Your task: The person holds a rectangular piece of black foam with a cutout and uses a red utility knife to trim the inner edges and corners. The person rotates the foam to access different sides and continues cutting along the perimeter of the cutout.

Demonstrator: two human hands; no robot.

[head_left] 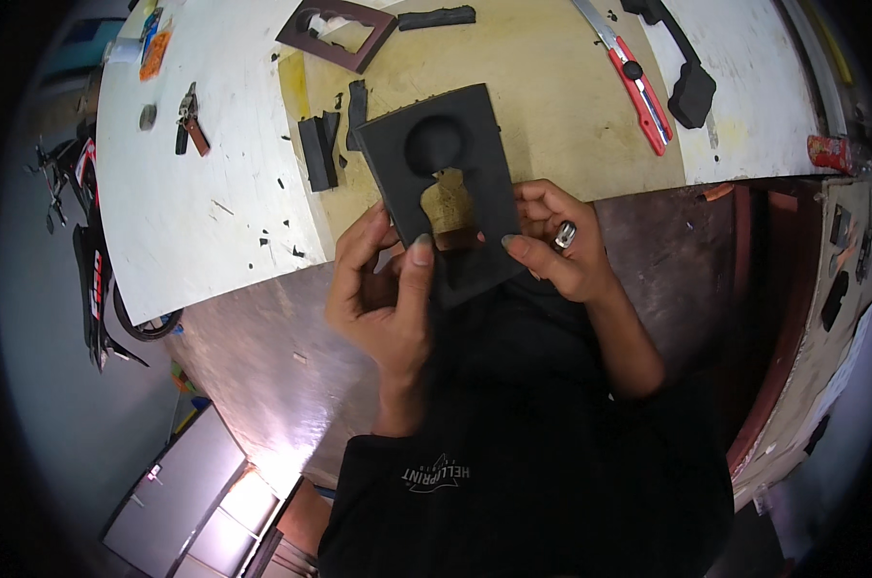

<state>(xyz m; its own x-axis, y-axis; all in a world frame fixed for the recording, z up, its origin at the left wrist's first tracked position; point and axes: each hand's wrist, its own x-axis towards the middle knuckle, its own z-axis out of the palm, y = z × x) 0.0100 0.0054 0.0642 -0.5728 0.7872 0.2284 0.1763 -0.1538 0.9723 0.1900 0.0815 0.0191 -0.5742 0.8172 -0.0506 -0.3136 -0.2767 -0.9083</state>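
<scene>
Both my hands hold up a black foam insert [491,144], tilted, in front of the table's near edge. A round hollow is cut in its upper part. Below it a bottle-shaped opening goes right through, showing the tan mat behind. My left hand [383,299] grips the lower left side, thumb on the front face. My right hand [569,252] pinches the right side, its thumb on the front too. A small shiny metal piece [564,234] shows at the right hand's fingers; whether it is a ring or a tool's end, I cannot tell.
On the white table [224,202] lies a tan cutting mat [552,96]. Around it are a red utility knife [643,106], a long black foam piece [691,91], a maroon frame [338,39], foam offcuts [316,154], a small folding tool [193,120] and a red packet [828,152].
</scene>
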